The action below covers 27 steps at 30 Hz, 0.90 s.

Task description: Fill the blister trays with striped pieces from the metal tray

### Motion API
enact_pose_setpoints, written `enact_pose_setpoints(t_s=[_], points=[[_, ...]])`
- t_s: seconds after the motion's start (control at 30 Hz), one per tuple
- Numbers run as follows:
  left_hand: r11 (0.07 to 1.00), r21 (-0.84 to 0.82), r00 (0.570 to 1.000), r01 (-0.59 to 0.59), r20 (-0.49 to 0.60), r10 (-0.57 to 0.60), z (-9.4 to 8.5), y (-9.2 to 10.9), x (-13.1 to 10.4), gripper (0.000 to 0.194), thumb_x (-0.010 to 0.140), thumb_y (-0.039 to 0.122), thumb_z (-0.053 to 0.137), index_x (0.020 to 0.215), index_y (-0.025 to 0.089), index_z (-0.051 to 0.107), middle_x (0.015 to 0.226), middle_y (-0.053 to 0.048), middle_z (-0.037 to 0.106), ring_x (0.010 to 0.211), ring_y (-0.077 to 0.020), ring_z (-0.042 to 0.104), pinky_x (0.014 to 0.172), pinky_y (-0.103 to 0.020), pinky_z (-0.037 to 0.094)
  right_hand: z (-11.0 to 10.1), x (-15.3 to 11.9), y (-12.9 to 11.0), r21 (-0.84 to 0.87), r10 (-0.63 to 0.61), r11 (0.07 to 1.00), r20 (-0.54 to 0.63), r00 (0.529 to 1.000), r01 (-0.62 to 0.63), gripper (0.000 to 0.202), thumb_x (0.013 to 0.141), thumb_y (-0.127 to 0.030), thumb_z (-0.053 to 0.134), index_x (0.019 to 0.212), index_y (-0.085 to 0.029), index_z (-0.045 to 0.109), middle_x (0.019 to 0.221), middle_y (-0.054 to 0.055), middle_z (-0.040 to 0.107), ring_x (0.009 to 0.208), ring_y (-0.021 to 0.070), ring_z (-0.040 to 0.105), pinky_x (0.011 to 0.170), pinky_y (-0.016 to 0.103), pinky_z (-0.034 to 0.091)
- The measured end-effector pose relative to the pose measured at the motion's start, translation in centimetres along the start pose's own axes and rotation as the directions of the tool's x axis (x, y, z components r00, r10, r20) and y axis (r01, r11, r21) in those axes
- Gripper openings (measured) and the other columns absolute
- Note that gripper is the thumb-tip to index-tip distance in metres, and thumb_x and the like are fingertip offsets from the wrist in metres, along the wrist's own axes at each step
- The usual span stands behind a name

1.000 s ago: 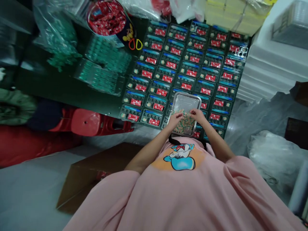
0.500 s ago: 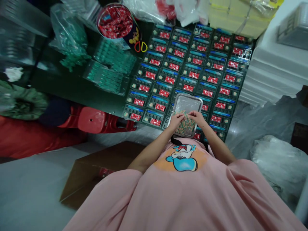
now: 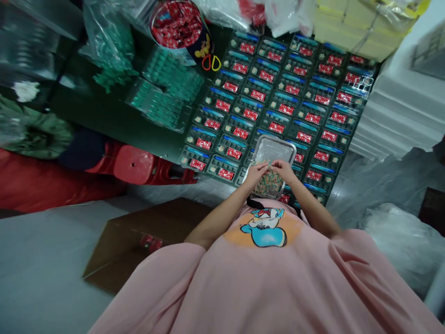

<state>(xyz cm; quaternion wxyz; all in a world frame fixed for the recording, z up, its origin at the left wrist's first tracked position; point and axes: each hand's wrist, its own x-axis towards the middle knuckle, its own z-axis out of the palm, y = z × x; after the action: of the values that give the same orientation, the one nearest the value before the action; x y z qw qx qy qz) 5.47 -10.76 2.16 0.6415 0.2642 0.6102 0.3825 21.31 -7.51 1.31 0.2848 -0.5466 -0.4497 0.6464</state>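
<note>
A shallow metal tray (image 3: 271, 141) sits at the table's near edge, just in front of my body. Small tan and green pieces (image 3: 269, 184) are heaped in its near half. Over that heap my left hand (image 3: 257, 172) comes in from the left with its fingers pinched together. My right hand (image 3: 283, 170) meets it from the right, also pinched, the fingertips of both almost touching. Whatever lies between the fingers is too small to name. Around and under the tray are rows of dark compartment trays (image 3: 233, 152), each with a blue pen-like item and a red patterned packet.
A tub of red packets (image 3: 177, 28) stands at the back, with red-and-yellow scissors (image 3: 211, 62) beside it. Green plastic pieces (image 3: 156, 104) lie to the left. A red stool (image 3: 134, 163) and an open cardboard box (image 3: 114, 246) are below. White stacked sheets (image 3: 392, 106) rise at right.
The view has shifted slightly, so the table's contents appear a little further right. My hands have drawn closer together over the metal tray.
</note>
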Motion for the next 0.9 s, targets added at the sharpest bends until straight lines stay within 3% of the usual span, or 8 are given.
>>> enact_pose_setpoints(t_s=[0.13,0.23,0.3,0.4,0.47,0.57,0.73,0.9], points=[[0.99,0.108,0.995,-0.088,-0.03,0.092,-0.3,0.1,0.2,0.029,0.065,0.027,0.078,0.092,0.017,0.079,0.096,-0.007,0.077,0.097,-0.0247,0.067,0.098,-0.041,0.047,-0.3,0.4,-0.1,-0.039,-0.008,0.999,0.04,0.999,0.01,0.033,0.067,-0.046,0.073,0.083,-0.019,0.064,0.072,-0.002,0.065,0.069,0.0128,0.058,0.069,0.026,0.047],[0.992,0.085,0.993,-0.094,-0.061,0.099,-0.5,0.0,0.6,0.026,0.067,0.028,0.077,0.09,0.016,0.078,0.093,-0.007,0.076,0.092,-0.0225,0.068,0.093,-0.038,0.049,-1.9,1.0,-1.0,-0.259,-0.044,0.964,0.083,0.996,0.065,0.019,0.075,-0.032,0.068,0.089,-0.018,0.066,0.08,0.0,0.069,0.076,0.015,0.063,0.075,0.028,0.049],[0.996,0.042,0.993,-0.076,-0.089,0.079,-0.7,-0.2,0.9,0.028,0.067,0.03,0.076,0.091,0.015,0.078,0.089,-0.006,0.075,0.083,-0.02,0.067,0.087,-0.036,0.05,-3.2,1.4,-1.8,-0.518,-0.065,0.851,0.061,0.996,0.087,0.015,0.079,-0.02,0.064,0.093,-0.018,0.068,0.087,0.003,0.071,0.083,0.0166,0.064,0.081,0.029,0.049],[0.999,0.001,0.99,-0.046,-0.13,0.046,-1.0,-0.6,1.0,0.029,0.065,0.031,0.078,0.089,0.014,0.077,0.08,-0.004,0.073,0.074,-0.017,0.065,0.08,-0.033,0.05,-4.3,1.7,-2.6,-0.819,-0.054,0.566,0.075,0.996,0.092,0.018,0.083,-0.014,0.062,0.098,-0.018,0.07,0.099,0.008,0.072,0.093,0.0198,0.065,0.085,0.03,0.047],[1.0,-0.01,0.99,-0.025,-0.142,0.023,-1.2,-0.9,0.9,0.028,0.064,0.03,0.079,0.087,0.014,0.076,0.077,-0.003,0.072,0.071,-0.0163,0.064,0.079,-0.032,0.049,-3.9,1.6,-2.6,-0.904,-0.016,0.411,0.126,0.992,0.121,0.017,0.086,-0.017,0.062,0.1,-0.018,0.071,0.103,0.012,0.072,0.097,0.0223,0.064,0.086,0.031,0.046],[0.999,-0.027,0.991,0.017,-0.136,-0.021,-1.2,-1.0,0.6,0.027,0.064,0.028,0.079,0.086,0.014,0.076,0.074,-0.003,0.07,0.072,-0.0169,0.064,0.078,-0.032,0.049,-2.5,1.4,-2.3,-0.947,0.024,0.288,0.155,0.988,0.142,0.017,0.089,-0.021,0.062,0.102,-0.017,0.071,0.107,0.015,0.071,0.101,0.0246,0.063,0.087,0.032,0.044],[0.998,-0.045,0.991,0.053,-0.117,-0.058,-1.2,-0.9,0.1,0.027,0.062,0.024,0.079,0.086,0.014,0.075,0.07,-0.001,0.07,0.068,-0.0149,0.062,0.073,-0.029,0.048,-1.4,1.5,-1.6,-0.96,0.032,0.26,0.117,0.993,0.105,0.016,0.091,-0.02,0.056,0.099,-0.016,0.07,0.107,0.014,0.07,0.102,0.0236,0.062,0.086,0.03,0.043],[0.996,-0.07,0.99,0.049,-0.131,-0.058,-1.4,-1.1,0.1,0.025,0.061,0.024,0.08,0.083,0.014,0.074,0.065,-0.001,0.067,0.063,-0.0131,0.059,0.065,-0.026,0.044,-2.4,1.9,-1.4,-0.911,0.013,0.383,0.17,0.985,0.152,0.014,0.089,-0.019,0.059,0.097,-0.016,0.07,0.098,0.01,0.072,0.09,0.0199,0.063,0.079,0.027,0.043]])
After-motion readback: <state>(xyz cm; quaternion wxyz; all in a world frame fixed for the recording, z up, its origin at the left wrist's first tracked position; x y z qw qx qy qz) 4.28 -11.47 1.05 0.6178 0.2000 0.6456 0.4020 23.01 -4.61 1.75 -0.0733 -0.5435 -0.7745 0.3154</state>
